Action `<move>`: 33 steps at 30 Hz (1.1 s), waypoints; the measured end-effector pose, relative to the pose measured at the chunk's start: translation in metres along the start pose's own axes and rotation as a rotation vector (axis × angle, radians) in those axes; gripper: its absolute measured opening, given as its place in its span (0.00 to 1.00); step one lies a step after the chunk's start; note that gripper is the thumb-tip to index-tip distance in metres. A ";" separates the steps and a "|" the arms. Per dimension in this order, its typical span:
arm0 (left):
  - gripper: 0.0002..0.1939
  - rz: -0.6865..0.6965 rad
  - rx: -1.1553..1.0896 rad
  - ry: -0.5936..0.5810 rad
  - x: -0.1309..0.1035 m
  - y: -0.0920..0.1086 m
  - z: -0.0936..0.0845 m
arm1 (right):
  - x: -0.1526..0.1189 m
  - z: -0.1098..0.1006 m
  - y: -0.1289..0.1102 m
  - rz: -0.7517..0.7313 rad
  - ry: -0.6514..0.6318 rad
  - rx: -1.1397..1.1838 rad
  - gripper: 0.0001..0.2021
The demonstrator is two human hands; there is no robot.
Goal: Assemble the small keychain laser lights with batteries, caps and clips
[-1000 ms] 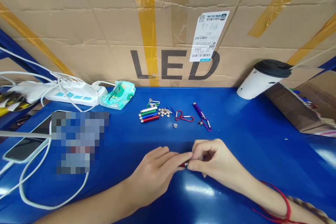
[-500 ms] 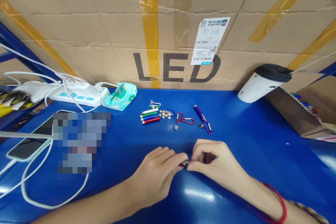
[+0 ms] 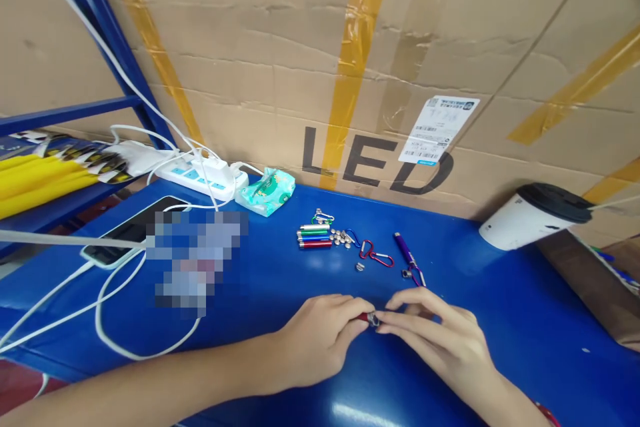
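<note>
The left hand (image 3: 320,339) pinches a slim red tube (image 3: 363,317) between thumb and forefinger, its shiny metal end (image 3: 374,320) jutting from the grip toward the right hand (image 3: 453,340). The right thumb and forefinger meet that end, slightly parted — whether they clamp anything small, I cannot tell.

The tube is glossy where it shows; most of it is hidden in the left fingers. Beyond the hands, on the smooth blue counter (image 3: 280,280), four metallic tubes (image 3: 315,238) lie side by side, next to a cluster of small round silvery cells (image 3: 342,237). Red carabiners (image 3: 383,259), a loose metal piece (image 3: 360,267) and a purple penlight (image 3: 404,250) lie nearby, the penlight's clip close to the right fingers.

A lidded paper cup (image 3: 530,217) leans at the right; a creased cardboard box (image 3: 280,100) walls off the back.
</note>
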State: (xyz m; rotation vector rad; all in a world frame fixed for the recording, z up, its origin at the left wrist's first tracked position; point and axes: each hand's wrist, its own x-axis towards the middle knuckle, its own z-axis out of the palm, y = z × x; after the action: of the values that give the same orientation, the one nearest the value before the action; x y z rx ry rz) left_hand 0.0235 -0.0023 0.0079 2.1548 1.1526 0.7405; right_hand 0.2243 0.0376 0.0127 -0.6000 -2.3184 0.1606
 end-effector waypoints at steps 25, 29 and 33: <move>0.09 0.027 0.014 0.197 0.005 -0.006 -0.024 | 0.076 -0.018 0.017 -0.202 -0.279 0.039 0.05; 0.09 0.078 0.013 0.096 0.005 -0.005 -0.022 | 0.072 -0.019 0.018 -0.207 -0.330 0.066 0.08; 0.09 0.085 0.051 0.097 0.005 -0.008 -0.021 | 0.072 -0.018 0.016 -0.182 -0.337 0.048 0.08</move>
State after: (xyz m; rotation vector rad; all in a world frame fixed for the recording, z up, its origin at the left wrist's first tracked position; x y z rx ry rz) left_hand 0.0066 0.0104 0.0175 2.2432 1.1463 0.8699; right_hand 0.1974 0.0844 0.0666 -0.3552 -2.6716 0.2458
